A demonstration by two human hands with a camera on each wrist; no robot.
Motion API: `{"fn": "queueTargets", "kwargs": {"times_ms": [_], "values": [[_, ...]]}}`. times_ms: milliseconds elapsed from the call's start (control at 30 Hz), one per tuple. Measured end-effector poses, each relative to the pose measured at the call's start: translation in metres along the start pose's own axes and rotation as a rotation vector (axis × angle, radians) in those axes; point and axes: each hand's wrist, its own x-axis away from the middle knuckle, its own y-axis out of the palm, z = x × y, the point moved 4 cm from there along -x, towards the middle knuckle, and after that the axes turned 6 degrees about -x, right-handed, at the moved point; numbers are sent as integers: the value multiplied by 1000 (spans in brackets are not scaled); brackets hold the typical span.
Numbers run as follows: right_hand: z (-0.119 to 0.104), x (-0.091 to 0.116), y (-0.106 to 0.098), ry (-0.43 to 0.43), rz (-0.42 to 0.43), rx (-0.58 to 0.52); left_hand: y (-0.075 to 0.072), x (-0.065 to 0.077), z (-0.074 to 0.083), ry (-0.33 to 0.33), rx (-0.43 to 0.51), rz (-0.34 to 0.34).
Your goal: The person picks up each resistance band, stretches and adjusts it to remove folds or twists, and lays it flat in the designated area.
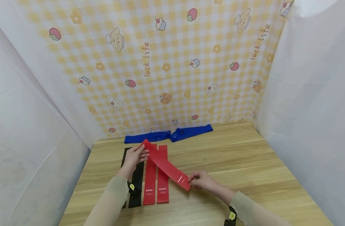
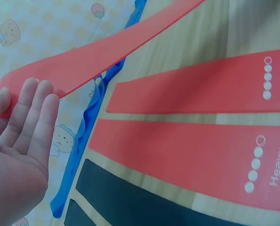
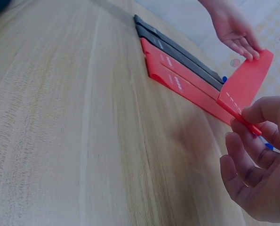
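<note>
A red resistance band [image 1: 168, 166] with a printed row of dots is stretched slantwise between both hands, above the table. My left hand [image 1: 135, 157] pinches its far end between thumb and fingers, as the left wrist view also shows. At the near, printed end, my right hand [image 1: 202, 181] pinches the edge between thumb and forefinger, the other fingers loosely curled. Under the raised band lie two more red bands, one on the left [image 1: 149, 185] and one on the right [image 1: 162, 185], side by side and marked "Heavy". My left forearm partly hides two black bands [image 1: 137, 185] beside them.
Two blue bands, a left one [image 1: 147, 137] and a twisted right one [image 1: 190, 132], lie along the back edge of the wooden table [image 1: 231, 160]. A yellow checked cloth [image 1: 172, 75] hangs behind, with white sheets [image 1: 308, 88] at both sides.
</note>
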Motion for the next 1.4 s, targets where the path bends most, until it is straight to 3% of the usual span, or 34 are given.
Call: {"fn": "queueTargets", "kwargs": {"times_ms": [733, 1133, 1400], "values": [[-1, -2, 17, -49, -53, 2, 18, -13, 12, 30, -47, -46], [-3, -2, 28, -8, -87, 15, 31, -13, 26, 76, -111, -49], [3, -5, 34, 15, -110, 22, 41, -11, 37, 101, -155, -120]]}}
